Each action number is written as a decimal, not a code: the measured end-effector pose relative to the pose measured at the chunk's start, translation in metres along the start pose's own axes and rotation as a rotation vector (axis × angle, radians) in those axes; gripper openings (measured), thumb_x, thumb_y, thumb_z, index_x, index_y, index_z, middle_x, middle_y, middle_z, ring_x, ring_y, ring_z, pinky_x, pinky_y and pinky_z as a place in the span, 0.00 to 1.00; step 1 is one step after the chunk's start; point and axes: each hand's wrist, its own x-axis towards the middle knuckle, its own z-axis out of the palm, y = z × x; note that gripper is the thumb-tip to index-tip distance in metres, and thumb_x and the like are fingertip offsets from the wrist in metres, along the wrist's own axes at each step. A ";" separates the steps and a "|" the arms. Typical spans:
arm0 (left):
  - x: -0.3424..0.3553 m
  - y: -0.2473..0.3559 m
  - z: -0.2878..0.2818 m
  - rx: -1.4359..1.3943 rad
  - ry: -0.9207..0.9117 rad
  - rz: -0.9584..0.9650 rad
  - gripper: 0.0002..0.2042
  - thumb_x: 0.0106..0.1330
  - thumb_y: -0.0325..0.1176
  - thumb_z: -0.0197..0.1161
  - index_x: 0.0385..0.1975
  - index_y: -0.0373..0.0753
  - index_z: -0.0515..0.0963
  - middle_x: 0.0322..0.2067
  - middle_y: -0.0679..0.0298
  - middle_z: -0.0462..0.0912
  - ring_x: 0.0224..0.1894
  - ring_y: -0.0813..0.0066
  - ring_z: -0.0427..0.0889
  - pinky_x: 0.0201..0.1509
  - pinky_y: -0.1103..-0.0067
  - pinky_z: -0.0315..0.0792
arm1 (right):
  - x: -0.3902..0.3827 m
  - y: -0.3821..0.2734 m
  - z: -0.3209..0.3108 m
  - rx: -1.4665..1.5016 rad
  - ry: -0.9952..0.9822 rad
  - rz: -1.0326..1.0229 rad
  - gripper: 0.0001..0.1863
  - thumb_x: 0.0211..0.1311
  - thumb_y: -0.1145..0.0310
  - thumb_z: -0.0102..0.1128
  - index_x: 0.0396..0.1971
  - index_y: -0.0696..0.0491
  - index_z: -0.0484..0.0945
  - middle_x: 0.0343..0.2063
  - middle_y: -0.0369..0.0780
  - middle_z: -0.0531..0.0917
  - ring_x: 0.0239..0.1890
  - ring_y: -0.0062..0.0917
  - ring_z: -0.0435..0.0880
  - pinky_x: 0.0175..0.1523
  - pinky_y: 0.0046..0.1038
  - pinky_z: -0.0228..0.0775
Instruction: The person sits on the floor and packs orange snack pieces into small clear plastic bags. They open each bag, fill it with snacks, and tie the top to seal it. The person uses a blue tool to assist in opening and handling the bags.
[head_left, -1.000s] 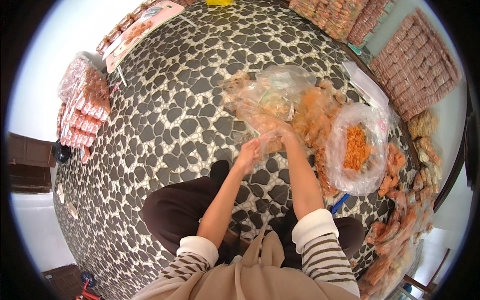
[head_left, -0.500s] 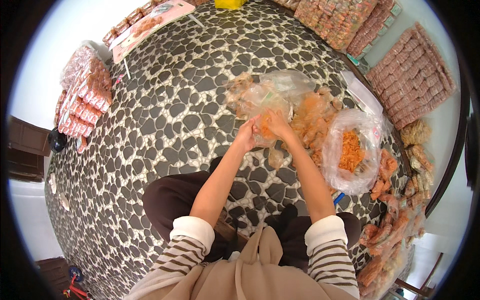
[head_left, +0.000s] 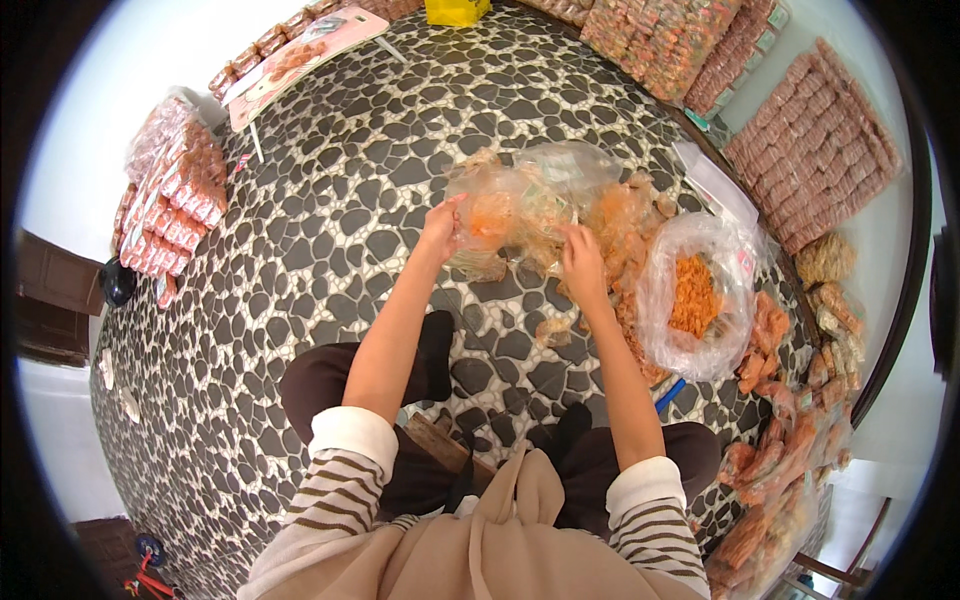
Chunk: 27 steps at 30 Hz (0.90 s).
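Note:
My left hand (head_left: 440,228) is closed on the edge of a clear plastic bag (head_left: 492,216) with orange bits inside. My right hand (head_left: 583,264) is over the right end of the filled bags, its fingers drawn together; what they pinch, if anything, is too small to make out. Beyond both hands lies another loose clear bag (head_left: 565,160), crumpled. More bags of orange snack (head_left: 615,220) are heaped right of my right hand. Beside them stands a large open clear bag (head_left: 660,325) with its rim rolled out, holding loose orange strips (head_left: 695,297).
Packed bags (head_left: 770,460) line the right side, and stacked packs (head_left: 815,145) lean on the wall. A pink low table (head_left: 300,70) stands at the far left near a pile of packs (head_left: 180,200). A blue-handled tool (head_left: 671,396) lies by my right knee.
My hands have moved apart: the left went left and farther off with the bag, the right shifted right. The orange-filled bag now lies stretched to the left.

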 end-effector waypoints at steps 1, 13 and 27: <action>0.005 -0.003 -0.003 0.054 0.015 0.008 0.17 0.69 0.40 0.43 0.56 0.46 0.65 0.18 0.76 0.58 0.22 0.84 0.65 0.48 0.56 0.71 | -0.011 0.013 0.009 -0.103 -0.080 0.054 0.18 0.52 0.77 0.53 0.46 0.52 0.72 0.47 0.46 0.71 0.50 0.41 0.70 0.58 0.34 0.61; 0.033 -0.157 0.007 0.894 0.428 0.690 0.31 0.60 0.40 0.58 0.59 0.36 0.54 0.60 0.45 0.47 0.61 0.50 0.48 0.60 0.58 0.49 | -0.143 0.094 0.075 -0.507 -0.545 0.151 0.18 0.49 0.73 0.59 0.42 0.57 0.70 0.42 0.44 0.70 0.49 0.40 0.66 0.51 0.42 0.60; 0.051 -0.245 0.083 0.916 0.346 0.102 0.54 0.46 0.67 0.59 0.64 0.40 0.38 0.63 0.44 0.43 0.65 0.47 0.39 0.59 0.46 0.42 | 0.034 0.173 -0.002 -0.211 -0.108 0.565 0.37 0.47 0.49 0.62 0.59 0.32 0.60 0.65 0.48 0.42 0.65 0.48 0.49 0.64 0.48 0.44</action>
